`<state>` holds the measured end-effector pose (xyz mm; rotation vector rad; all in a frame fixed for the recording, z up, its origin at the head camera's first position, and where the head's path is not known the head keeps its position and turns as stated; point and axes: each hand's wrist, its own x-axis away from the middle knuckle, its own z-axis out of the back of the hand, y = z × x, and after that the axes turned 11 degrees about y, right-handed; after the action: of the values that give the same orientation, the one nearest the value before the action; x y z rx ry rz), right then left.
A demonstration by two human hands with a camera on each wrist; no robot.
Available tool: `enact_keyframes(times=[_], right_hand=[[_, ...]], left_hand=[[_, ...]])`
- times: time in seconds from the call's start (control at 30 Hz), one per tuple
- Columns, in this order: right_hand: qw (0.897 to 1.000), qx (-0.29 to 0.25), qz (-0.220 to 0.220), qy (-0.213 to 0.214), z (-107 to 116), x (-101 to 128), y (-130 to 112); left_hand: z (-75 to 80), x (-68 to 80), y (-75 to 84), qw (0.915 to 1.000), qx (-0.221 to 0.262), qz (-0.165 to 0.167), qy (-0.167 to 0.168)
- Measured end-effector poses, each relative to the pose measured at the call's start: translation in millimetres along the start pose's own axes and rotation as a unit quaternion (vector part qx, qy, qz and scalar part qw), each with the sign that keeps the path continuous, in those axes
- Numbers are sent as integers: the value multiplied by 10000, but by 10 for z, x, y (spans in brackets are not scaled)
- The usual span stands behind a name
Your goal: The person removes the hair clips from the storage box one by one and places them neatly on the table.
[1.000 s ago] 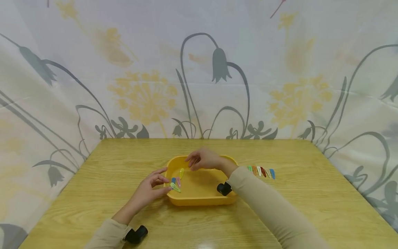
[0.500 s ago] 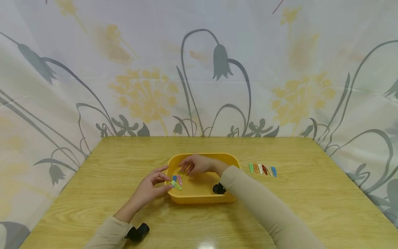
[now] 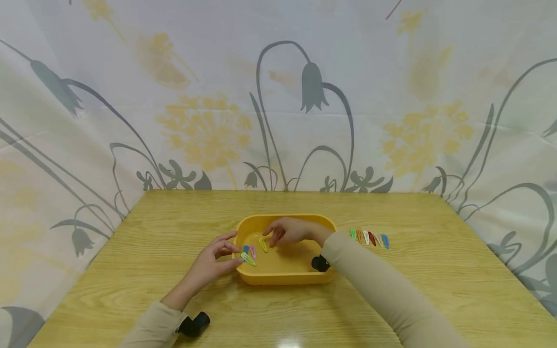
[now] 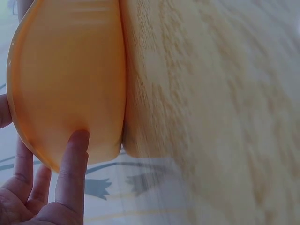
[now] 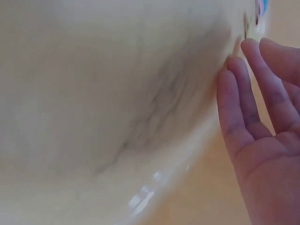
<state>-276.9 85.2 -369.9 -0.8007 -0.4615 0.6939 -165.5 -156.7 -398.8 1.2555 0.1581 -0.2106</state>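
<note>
Hair clips [image 3: 251, 253] lie in the yellow tray [image 3: 285, 277]; the right hand [image 3: 289, 231], fingers relaxed and empty, seems to have just dropped one. The left hand [image 3: 213, 261] steadies the rim, fingers straight. Next likely calls for reaching to the clip row [image 3: 369, 238] on the desk [image 3: 174, 227].

no readable text or labels, wrist views perhaps too blurred

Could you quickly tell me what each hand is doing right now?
Left hand: open, fingers touching the yellow tray.
Right hand: open inside the tray, holding nothing.

A wooden tabletop [image 3: 174, 270] fills the lower frame. A yellow tray [image 3: 285, 275] is set at centre; a row of clips [image 3: 369, 238] is laid just right.
</note>
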Motion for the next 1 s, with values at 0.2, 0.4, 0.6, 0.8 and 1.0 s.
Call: enact_keyframes(times=[0.2,0.4,0.6,0.8,1.0], right_hand=[[9990,-424,32,135,7,1,23],[9975,-610,237,-274,-96,-29,-56],[9993,-323,88,-147,-92,3,-60],[9990,-393,-198,-27,-1,43,-13],[9997,-14,104,238,67,55,4]], left_hand=[[15,6,-6,10000,54,28,11],[18,13,-13,10000,81,-41,-34],[11,10,-10,9999,78,-106,-54],[10,15,-20,9999,79,-52,-82],[12,17,-20,9999,96,-46,-55]])
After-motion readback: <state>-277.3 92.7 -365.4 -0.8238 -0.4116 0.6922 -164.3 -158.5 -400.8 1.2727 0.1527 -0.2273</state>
